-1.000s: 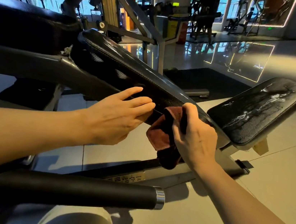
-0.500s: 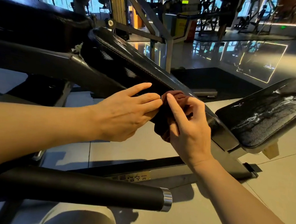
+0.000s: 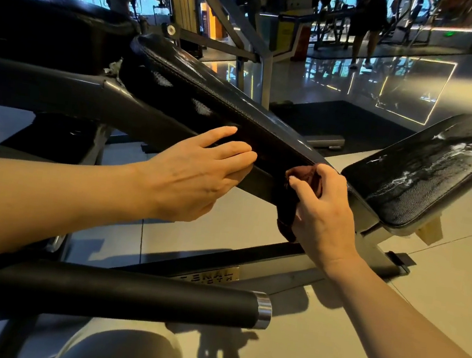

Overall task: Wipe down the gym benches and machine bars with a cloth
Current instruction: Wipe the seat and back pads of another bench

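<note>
Floor: the pale glossy tiled floor [image 3: 438,295] is reflecting the lit outlines of the far gym, where a standing person [image 3: 366,21] is showing.
Bench: the long black padded vinyl bench back [image 3: 209,97] is slanting down from upper left toward the worn, cracked black seat pad [image 3: 427,174] at the right, both carried on a grey steel frame [image 3: 45,87].
Bar: a black foam-covered machine bar with a chrome end cap [image 3: 129,294] is lying across the foreground, untouched.
Left hand: the left hand [image 3: 196,173] is resting with straight, spread fingers against the near side of the bench back, steadying it and gripping nothing.
Right hand: the right hand [image 3: 324,208] is curling round the cloth and pressing it onto the lower edge of the bench back, just beside the seat pad.
Cloth: the dark reddish-brown bunched cloth [image 3: 303,178] is wrapped over the pad's edge, its tail hanging below.
Change: half a second ago the two hands were nearly touching; now the right hand is sliding the cloth down the slope, away from the left.
Meaning: this stroke is probably finishing the back's lower edge; the seat pad and the bar look still to be wiped.
</note>
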Action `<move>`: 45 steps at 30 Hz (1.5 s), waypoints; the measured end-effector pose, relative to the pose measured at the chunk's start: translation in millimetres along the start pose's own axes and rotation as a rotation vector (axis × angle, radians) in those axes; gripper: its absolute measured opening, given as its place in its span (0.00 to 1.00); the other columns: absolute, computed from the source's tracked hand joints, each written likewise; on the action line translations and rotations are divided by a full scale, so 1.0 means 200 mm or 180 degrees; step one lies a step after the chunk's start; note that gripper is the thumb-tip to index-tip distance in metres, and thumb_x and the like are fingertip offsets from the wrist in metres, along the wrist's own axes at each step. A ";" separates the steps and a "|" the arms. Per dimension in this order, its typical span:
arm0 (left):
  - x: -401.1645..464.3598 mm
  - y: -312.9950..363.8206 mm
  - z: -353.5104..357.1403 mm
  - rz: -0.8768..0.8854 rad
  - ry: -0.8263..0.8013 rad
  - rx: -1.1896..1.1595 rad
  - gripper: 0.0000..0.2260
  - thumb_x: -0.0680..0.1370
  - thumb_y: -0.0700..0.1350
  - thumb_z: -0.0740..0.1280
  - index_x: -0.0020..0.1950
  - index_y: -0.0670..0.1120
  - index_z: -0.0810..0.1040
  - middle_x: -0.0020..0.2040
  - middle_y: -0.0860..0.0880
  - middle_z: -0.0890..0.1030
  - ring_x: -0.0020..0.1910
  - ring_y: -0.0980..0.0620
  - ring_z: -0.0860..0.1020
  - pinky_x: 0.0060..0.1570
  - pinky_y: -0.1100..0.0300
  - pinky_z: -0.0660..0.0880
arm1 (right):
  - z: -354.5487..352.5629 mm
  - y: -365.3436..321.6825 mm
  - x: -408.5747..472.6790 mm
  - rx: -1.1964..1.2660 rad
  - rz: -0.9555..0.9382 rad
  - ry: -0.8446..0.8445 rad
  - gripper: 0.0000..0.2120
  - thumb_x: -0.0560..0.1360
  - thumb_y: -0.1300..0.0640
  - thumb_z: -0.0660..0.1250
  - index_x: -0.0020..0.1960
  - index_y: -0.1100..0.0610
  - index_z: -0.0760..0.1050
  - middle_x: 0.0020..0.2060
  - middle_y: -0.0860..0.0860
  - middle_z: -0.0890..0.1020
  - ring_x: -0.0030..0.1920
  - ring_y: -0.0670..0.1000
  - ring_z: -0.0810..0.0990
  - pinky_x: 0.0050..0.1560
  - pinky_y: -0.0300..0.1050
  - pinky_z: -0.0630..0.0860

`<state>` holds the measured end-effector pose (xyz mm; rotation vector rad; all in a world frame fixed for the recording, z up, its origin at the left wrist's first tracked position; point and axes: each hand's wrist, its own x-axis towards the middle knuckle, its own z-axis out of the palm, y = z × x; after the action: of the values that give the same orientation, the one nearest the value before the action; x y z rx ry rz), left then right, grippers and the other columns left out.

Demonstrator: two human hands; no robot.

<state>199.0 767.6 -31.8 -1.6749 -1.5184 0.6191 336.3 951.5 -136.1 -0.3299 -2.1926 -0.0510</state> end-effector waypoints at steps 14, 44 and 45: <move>0.00 0.01 0.00 -0.0026 -0.0120 0.0027 0.28 0.72 0.50 0.64 0.69 0.39 0.72 0.70 0.39 0.71 0.70 0.41 0.68 0.72 0.43 0.56 | 0.00 -0.03 0.07 0.0115 -0.0042 0.0462 0.16 0.70 0.62 0.65 0.57 0.65 0.76 0.53 0.66 0.76 0.50 0.65 0.76 0.39 0.50 0.79; 0.25 0.25 -0.06 -0.0071 -0.1311 -0.0199 0.31 0.82 0.55 0.53 0.79 0.43 0.45 0.78 0.42 0.36 0.77 0.43 0.36 0.70 0.46 0.31 | 0.04 0.18 -0.04 0.0138 0.0607 0.0176 0.14 0.72 0.63 0.70 0.57 0.61 0.75 0.49 0.59 0.71 0.43 0.55 0.72 0.32 0.43 0.75; 0.24 0.25 -0.06 -0.0074 -0.1327 -0.0210 0.31 0.82 0.55 0.53 0.79 0.43 0.45 0.78 0.41 0.36 0.77 0.43 0.36 0.70 0.46 0.31 | 0.05 0.20 -0.05 0.0164 0.0764 0.0102 0.14 0.71 0.64 0.70 0.56 0.60 0.74 0.49 0.59 0.71 0.44 0.55 0.72 0.33 0.43 0.74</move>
<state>245.6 813.5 -57.5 -1.6424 -1.8624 0.9598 344.8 989.6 -154.1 -0.5564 -2.1041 0.1318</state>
